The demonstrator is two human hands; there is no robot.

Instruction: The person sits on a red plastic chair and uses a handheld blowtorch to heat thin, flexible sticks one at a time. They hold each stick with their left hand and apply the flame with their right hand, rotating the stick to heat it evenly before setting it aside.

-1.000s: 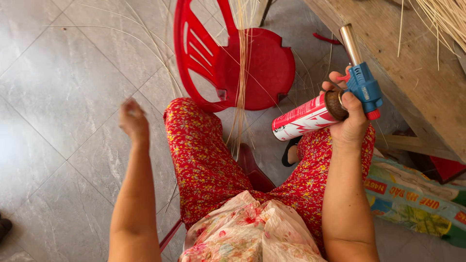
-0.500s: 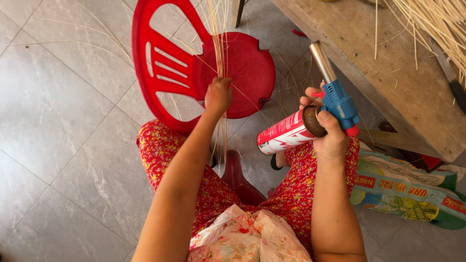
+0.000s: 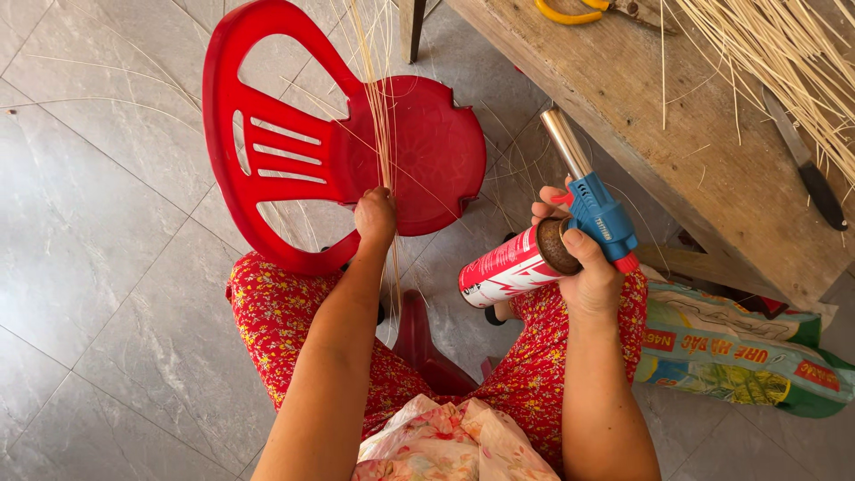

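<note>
Head view: left hand pinches thin straws rising toward twelve o'clock over the red chair; right hand, at three o'clock, clasps a torch.

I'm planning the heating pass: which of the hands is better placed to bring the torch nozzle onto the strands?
Right. The right hand already grips the blue torch on its red gas can, nozzle angled up beside the strands. The left hand is occupied holding that bundle upright, so it probably shouldn't let go.
</note>
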